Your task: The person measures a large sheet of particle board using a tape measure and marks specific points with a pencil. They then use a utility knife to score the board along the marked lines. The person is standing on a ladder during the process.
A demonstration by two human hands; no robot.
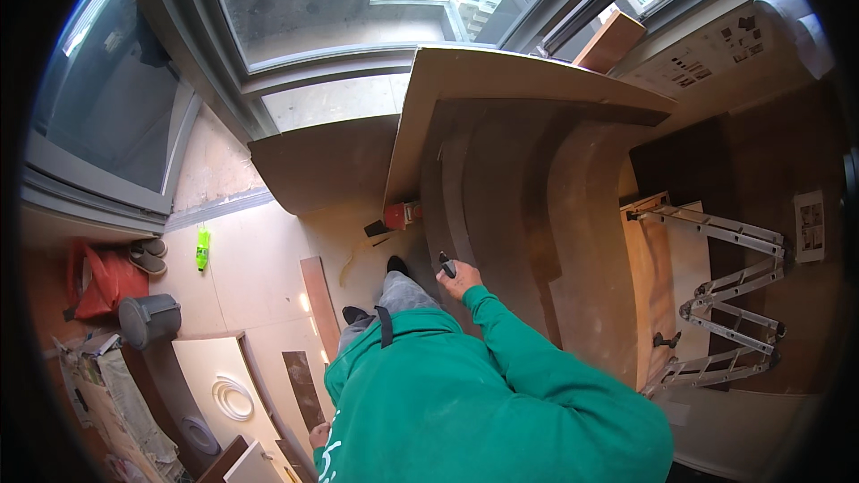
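My right hand [460, 282] is closed around a small black hand tool [446, 261], whose exact kind is too small to make out. The hand is in front of large brown sheet panels [510, 179] that stand on edge; I cannot tell whether the tool touches them. Low at my left side, my left hand [319, 435] shows only partly beside my green sleeve. Its fingers are mostly hidden. Close to it on the floor is a dark brown strip [304, 389].
A folding metal ladder [716, 228] is at the right. On the left are a grey bucket [149, 320], red bag [107, 282], shoes [148, 256] and green bottle [203, 250]. A long reddish-brown board [320, 304] lies near my feet, a red object [403, 215] by the panels.
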